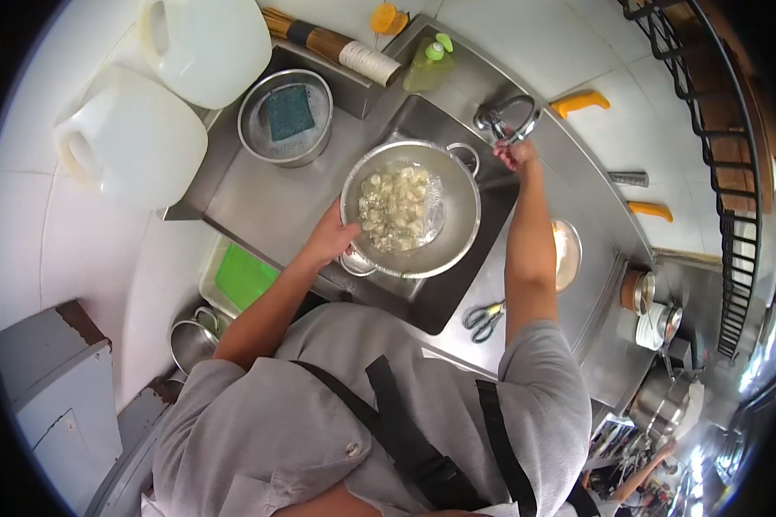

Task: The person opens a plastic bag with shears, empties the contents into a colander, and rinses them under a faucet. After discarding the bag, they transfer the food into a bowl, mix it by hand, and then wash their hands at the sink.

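Observation:
A two-handled metal bowl (462, 226) is held over the sink basin, with pale pieces of food (397, 207) lying in liquid inside it. My left hand (329, 234) grips the bowl's near left rim, its thumb over the edge. At the back of the sink, my right hand (516, 153) is closed at the base of the metal faucet (510, 116); its fingers are partly hidden there. The faucet's curved spout is to the right of the bowl's far handle.
A metal pot (319, 146) with a green scouring pad stands left of the basin. Scissors (485, 322) and a round dish (568, 256) lie on the right counter. White jugs (138, 142), a soap bottle (428, 69) and a brush (328, 43) stand behind.

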`<move>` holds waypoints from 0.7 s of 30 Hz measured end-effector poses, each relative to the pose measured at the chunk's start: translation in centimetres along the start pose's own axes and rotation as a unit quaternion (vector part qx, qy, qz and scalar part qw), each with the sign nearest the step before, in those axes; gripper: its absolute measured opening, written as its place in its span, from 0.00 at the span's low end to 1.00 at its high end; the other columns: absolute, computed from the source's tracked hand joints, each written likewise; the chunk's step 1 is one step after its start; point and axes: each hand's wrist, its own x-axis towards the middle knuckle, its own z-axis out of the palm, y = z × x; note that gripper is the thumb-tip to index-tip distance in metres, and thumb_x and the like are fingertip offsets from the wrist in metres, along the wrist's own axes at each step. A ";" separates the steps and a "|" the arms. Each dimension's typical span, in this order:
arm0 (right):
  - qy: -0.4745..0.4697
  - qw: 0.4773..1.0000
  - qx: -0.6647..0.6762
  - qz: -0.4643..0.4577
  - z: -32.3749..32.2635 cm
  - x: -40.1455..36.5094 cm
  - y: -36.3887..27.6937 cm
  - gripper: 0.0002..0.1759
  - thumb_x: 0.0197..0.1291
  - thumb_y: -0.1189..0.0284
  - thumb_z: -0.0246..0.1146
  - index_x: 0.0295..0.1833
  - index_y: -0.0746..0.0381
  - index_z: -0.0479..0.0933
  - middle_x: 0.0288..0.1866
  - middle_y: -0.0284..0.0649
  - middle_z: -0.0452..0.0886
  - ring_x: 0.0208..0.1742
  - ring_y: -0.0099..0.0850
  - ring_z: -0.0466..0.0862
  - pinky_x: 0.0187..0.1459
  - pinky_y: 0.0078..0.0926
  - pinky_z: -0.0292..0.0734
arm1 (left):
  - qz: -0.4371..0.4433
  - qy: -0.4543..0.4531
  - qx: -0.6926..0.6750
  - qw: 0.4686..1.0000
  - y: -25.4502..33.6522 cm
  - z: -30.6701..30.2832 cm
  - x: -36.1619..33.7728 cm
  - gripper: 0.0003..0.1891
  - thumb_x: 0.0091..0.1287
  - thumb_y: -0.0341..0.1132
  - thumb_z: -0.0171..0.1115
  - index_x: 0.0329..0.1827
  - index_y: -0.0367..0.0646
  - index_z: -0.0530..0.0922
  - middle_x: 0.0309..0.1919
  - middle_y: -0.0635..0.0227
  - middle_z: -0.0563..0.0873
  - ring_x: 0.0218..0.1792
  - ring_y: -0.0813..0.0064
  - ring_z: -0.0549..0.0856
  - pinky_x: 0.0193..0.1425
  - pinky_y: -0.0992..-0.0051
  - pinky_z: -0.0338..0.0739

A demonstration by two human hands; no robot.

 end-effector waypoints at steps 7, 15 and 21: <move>0.032 0.917 -0.296 -0.264 13.0 -18.1 3.7 0.22 0.53 0.59 0.65 0.48 0.65 0.75 0.35 0.45 0.78 0.35 0.34 0.79 0.39 0.29 0.75 | 0.018 0.021 -0.041 0.999 -0.3 1.8 -1.1 0.29 0.56 0.24 0.50 0.65 0.39 0.59 0.40 0.59 0.79 0.22 0.77 0.79 0.16 0.79 0.73; 0.016 0.824 -0.482 -0.297 20.0 -19.9 10.6 0.29 0.43 0.74 0.69 0.55 0.59 0.71 0.52 0.51 0.70 0.54 0.48 0.74 0.56 0.38 0.70 | 0.058 -0.035 0.045 0.997 0.5 3.3 -1.2 0.23 0.55 0.26 0.51 0.57 0.38 0.65 0.33 0.57 0.80 0.18 0.73 0.79 0.17 0.74 0.74; 0.000 0.865 -0.391 -0.313 15.3 -23.5 9.0 0.14 0.51 0.75 0.65 0.46 0.62 0.79 0.41 0.46 0.82 0.42 0.38 0.82 0.46 0.31 0.75 | 0.068 -0.034 0.051 0.996 3.1 2.5 -1.4 0.23 0.55 0.26 0.50 0.58 0.37 0.66 0.37 0.56 0.80 0.20 0.73 0.79 0.18 0.76 0.74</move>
